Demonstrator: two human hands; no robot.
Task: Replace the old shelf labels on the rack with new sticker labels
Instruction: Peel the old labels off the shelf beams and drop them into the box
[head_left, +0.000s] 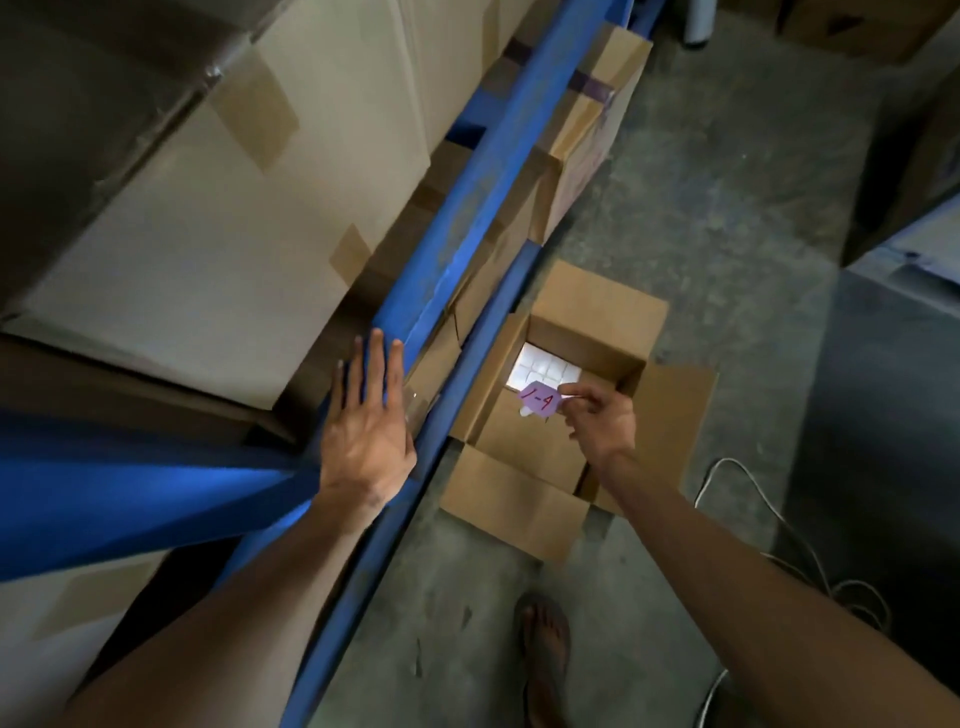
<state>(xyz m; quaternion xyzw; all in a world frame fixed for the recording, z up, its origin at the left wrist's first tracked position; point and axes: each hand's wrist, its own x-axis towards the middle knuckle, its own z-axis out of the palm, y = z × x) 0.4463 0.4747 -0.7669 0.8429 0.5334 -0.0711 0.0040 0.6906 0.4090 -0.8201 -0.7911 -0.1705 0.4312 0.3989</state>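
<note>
I am seeing the right hand (605, 418) pinching a purple label (540, 401) (marked 1-4) while the flat, empty left hand (366, 426) is pressing the blue beam (467, 197), likely readying the sticking spot.

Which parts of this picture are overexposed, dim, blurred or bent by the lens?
Head view: the white blocks in the open box glare; the left shelf boxes are dim and soft; the blue beam bows from wide-angle distortion; the purple label stays readable.
</note>
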